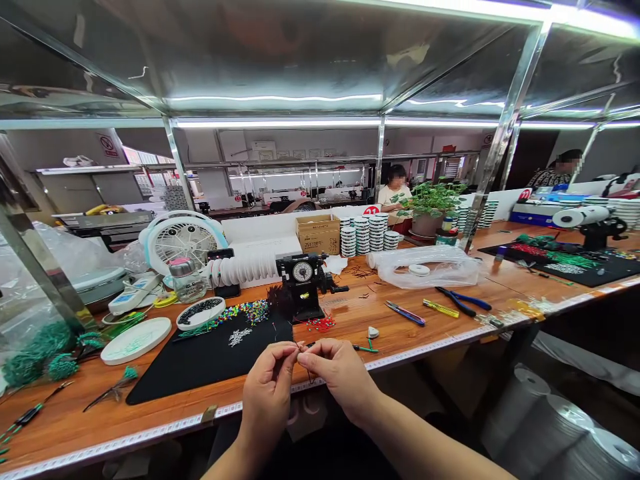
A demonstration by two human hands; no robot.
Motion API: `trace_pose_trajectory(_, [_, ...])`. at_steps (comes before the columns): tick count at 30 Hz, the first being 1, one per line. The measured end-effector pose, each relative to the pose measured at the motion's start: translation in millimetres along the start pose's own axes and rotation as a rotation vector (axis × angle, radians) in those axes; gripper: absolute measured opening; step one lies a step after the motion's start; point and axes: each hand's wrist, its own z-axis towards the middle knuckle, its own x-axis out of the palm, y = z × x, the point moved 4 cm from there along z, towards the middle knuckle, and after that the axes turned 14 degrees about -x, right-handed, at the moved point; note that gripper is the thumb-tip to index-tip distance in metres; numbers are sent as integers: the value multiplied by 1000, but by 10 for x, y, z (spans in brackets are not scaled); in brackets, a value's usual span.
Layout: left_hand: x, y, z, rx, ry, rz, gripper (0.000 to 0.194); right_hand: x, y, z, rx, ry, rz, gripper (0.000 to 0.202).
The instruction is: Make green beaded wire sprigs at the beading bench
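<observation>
black thin wire (303, 351) is pinched between left hand (267, 387) and right hand (336, 370), fingertips together, over the workbench's (350, 313) near edge by the black mat (200, 360); seemingly mid-threading, needing steady, fine alignment.

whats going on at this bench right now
A person at a wooden workbench has both hands raised close together just over its front edge. The left hand and right hand pinch a thin dark wire between their fingers. Behind them lie a black mat with coloured beads, a small dial-faced machine, and blue-handled pliers. Two other people sit at benches farther back.
</observation>
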Motion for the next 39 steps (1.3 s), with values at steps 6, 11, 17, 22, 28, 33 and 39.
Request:
trace_pose_trajectory(6, [125,-49,37,9,146,-12,15,-100,22,57,-96,-4,45,17])
trace_pose_trajectory(11, [228,-68,115,35,207,3,14,-247,-66,111,-148,-140,123,16])
trace_pose_trajectory(17, [282,-13,235,60,211,174,15,-464,-212,271,-102,-266,227,34])
trace_pose_trajectory(22, [321,31,254,32,227,189,17,-535,-241,325,-155,-229,146,38])
trace_pose_trajectory(28, [344,56,251,19,236,204,17,-603,-134,307,-331,-86,-211,18])
trace_pose_trajectory(33, [342,35,251,11,237,206,18,-517,-34,240,-481,182,-539,14])
trace_pose_trajectory(39, [329,12,272,-11,221,196,18,-444,-20,176,-563,273,-809,20])
